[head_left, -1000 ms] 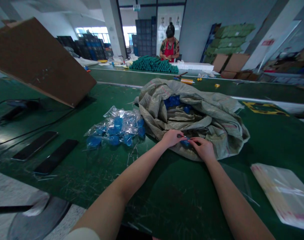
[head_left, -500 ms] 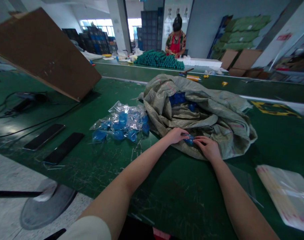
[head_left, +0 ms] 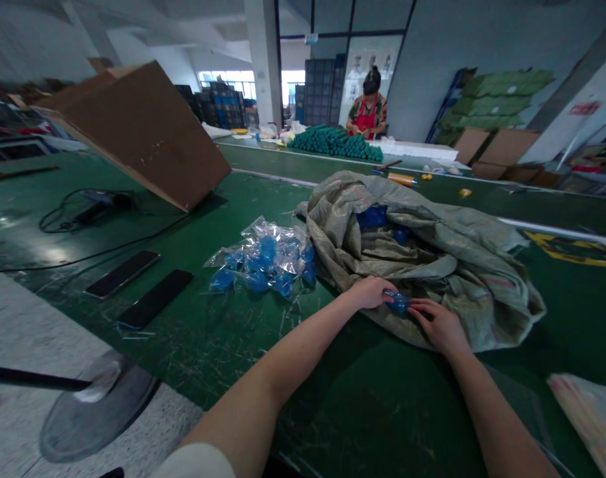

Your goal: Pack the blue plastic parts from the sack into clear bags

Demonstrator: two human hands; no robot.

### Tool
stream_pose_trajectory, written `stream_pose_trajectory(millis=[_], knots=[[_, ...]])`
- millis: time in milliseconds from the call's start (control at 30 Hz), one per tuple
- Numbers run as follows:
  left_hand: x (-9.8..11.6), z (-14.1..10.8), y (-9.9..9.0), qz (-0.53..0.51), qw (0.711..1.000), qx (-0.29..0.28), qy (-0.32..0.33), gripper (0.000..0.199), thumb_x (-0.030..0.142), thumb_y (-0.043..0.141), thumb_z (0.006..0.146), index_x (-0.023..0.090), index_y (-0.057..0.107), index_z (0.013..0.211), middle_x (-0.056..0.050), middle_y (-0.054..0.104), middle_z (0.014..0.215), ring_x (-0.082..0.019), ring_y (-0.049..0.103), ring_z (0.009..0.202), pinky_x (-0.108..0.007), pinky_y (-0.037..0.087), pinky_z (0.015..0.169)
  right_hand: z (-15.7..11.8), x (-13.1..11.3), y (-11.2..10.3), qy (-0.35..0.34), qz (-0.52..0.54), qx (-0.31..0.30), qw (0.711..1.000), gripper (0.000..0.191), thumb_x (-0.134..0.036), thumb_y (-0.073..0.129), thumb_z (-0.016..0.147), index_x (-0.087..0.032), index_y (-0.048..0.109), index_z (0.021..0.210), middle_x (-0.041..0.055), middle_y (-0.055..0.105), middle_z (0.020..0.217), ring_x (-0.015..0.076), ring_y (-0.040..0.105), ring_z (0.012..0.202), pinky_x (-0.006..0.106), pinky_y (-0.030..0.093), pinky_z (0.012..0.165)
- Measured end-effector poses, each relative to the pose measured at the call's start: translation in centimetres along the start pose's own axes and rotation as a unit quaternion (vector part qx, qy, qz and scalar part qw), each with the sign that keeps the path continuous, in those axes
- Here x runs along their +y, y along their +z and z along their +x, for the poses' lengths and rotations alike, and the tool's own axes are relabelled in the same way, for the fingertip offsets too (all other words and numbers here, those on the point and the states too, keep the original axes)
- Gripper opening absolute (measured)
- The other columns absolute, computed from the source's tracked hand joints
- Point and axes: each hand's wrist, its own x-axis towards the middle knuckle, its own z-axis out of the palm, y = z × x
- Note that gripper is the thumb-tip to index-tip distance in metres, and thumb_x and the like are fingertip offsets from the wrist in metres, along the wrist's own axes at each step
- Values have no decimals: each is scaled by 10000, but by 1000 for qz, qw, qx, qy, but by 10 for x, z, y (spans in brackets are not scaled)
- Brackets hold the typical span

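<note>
Between my two hands is a small blue item in a clear plastic bag (head_left: 397,301), its exact kind too small to make out. My left hand (head_left: 372,293) pinches its left end, and my right hand (head_left: 439,323) has its fingers closed on the right end. Both hands are over the near edge of a large grey-green woven sack (head_left: 486,279). Through the sack's mouth more blue pieces (head_left: 372,217) show. Left of the sack lies a pile of clear bags with blue items inside (head_left: 267,255).
On the green table (head_left: 208,352) lie two dark phones (head_left: 156,299), a corded tool (head_left: 96,209) and a tilted cardboard box (head_left: 153,133). A stack of clear bags (head_left: 589,415) is at right. Beyond, a person (head_left: 367,113) stands behind green rolls (head_left: 335,143).
The camera view has shifted, so the scene appears lower and further right. Both hands still hold the bagged blue item over the sack's edge.
</note>
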Motion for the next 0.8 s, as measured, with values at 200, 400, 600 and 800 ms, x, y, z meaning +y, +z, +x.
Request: stream_pose_trajectory(millis=[200,400,600,800], knots=[[-2,1,0,-5,1000,1,15,303,256,652,855,217,718,1148,-59,738,1110,-212,676,1032,-308,495,961,1,-7,0,-9,-26,-1,1000,238,-346,567,869,-228,760,796,89,742,942,242,721,824,399,607,773],[-2,0,2,12,999,15,35,286,213,654,839,213,714,1119,-49,744,1076,-219,685,1010,-334,509,954,2,-16,-2,-10,-34,-22,999,162,-218,600,849,-199,760,831,91,732,966,218,711,849,378,601,810],[-1,-7,-1,61,998,25,25,502,205,693,795,198,617,1291,-103,693,1217,-271,661,1106,-386,505,988,0,-27,-5,-11,-45,-35,998,169,-163,596,845,-187,760,875,96,732,1000,216,709,900,363,593,858],[-7,-8,-19,20,999,2,36,636,193,695,746,164,550,1365,-85,683,1246,-246,628,1171,-371,440,1087,-2,-37,-12,10,-15,-8,1000,189,-136,558,829,-169,732,896,106,733,1027,222,692,962,378,553,933]])
